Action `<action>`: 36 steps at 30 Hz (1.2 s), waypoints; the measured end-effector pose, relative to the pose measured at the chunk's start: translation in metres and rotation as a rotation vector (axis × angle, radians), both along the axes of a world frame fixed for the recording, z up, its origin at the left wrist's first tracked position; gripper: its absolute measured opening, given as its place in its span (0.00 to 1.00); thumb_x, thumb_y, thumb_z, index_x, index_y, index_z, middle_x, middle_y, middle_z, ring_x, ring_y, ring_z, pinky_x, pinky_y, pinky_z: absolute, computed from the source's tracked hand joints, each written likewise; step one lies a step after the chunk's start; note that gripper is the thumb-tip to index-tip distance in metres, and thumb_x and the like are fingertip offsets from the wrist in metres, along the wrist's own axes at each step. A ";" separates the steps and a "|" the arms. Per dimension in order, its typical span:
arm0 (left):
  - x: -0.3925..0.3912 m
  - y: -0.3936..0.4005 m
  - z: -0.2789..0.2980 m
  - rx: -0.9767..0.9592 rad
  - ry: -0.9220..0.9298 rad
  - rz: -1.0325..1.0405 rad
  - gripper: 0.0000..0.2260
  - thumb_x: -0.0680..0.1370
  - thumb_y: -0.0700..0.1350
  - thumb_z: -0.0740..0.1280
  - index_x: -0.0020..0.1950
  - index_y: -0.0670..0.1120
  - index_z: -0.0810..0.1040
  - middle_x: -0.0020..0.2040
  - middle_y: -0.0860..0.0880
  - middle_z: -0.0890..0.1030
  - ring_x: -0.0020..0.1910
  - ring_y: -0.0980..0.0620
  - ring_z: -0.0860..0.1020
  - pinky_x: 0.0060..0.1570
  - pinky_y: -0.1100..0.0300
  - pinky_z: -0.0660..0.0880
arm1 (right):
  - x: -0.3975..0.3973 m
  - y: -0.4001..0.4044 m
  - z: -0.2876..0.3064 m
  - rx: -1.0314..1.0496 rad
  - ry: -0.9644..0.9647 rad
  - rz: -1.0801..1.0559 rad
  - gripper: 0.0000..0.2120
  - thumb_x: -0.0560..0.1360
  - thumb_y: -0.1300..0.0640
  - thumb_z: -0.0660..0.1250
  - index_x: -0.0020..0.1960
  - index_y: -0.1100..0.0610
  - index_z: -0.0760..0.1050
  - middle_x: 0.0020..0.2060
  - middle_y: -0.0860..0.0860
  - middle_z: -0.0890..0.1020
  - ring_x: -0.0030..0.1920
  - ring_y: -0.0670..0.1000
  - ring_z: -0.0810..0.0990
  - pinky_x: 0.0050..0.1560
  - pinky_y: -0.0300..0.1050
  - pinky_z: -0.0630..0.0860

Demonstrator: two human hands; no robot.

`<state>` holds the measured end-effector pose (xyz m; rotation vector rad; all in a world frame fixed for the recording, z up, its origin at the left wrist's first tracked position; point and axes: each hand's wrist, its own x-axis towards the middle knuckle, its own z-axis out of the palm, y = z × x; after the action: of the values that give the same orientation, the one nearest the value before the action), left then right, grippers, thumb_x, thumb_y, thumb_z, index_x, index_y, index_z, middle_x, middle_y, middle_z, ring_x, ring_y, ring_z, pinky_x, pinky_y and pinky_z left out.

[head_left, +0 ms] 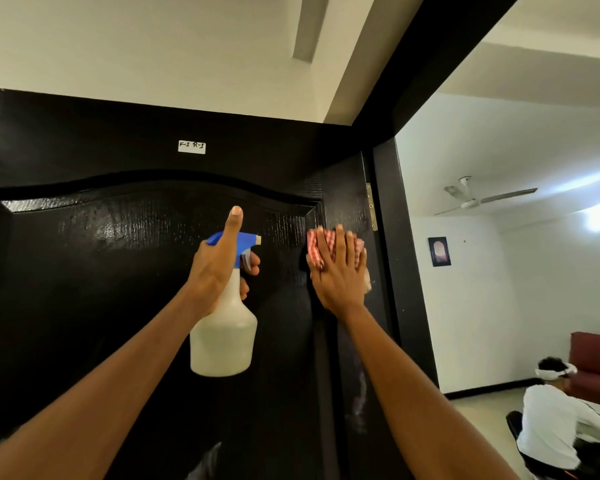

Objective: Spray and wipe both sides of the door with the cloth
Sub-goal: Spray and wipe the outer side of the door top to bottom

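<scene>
Wiping is going on at the hinge side of the black door (125,271): the right hand (340,271) lies flat with straight fingers held close together and presses the red checked cloth (314,247) against the upper right part of this face, just beside the hinge (372,207). The left hand (219,268) grips the neck of the white spray bottle (222,337), thumb pointing up over the blue head and fingers curled at the trigger; the bottle hangs near the door, its nozzle aimed toward the cloth. The raised panel shines and looks wet in places, so I judge this side is sprayed and partly wiped. Pale streaks lower down near the edge seem not yet wiped. The other side of the door is not visible, so I cannot tell its state; it probably remains to do
</scene>
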<state>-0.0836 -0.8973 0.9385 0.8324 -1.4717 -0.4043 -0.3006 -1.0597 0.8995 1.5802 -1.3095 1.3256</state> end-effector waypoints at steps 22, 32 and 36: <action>-0.031 -0.020 -0.025 0.011 0.020 -0.068 0.38 0.79 0.71 0.53 0.42 0.36 0.81 0.37 0.40 0.83 0.22 0.48 0.75 0.24 0.60 0.75 | 0.007 0.008 -0.110 0.087 -0.786 0.185 0.42 0.78 0.30 0.44 0.82 0.53 0.35 0.82 0.57 0.41 0.81 0.59 0.39 0.79 0.61 0.38; 0.002 -0.022 -0.025 0.002 0.096 -0.007 0.38 0.78 0.72 0.53 0.42 0.38 0.81 0.39 0.40 0.83 0.24 0.47 0.76 0.25 0.57 0.75 | 0.005 0.000 0.005 -0.078 -0.225 0.087 0.42 0.78 0.28 0.48 0.83 0.49 0.41 0.82 0.54 0.44 0.81 0.59 0.38 0.79 0.60 0.36; 0.009 -0.024 -0.034 0.012 0.131 0.031 0.36 0.78 0.72 0.53 0.41 0.41 0.81 0.38 0.41 0.83 0.23 0.49 0.76 0.25 0.58 0.75 | 0.019 0.009 0.030 -0.152 0.099 0.221 0.36 0.80 0.36 0.56 0.82 0.50 0.53 0.82 0.52 0.54 0.81 0.54 0.46 0.80 0.62 0.44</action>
<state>-0.0746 -0.9212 0.9043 0.8217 -1.3347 -0.4364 -0.2820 -1.0504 0.9291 1.6964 -0.9726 1.4238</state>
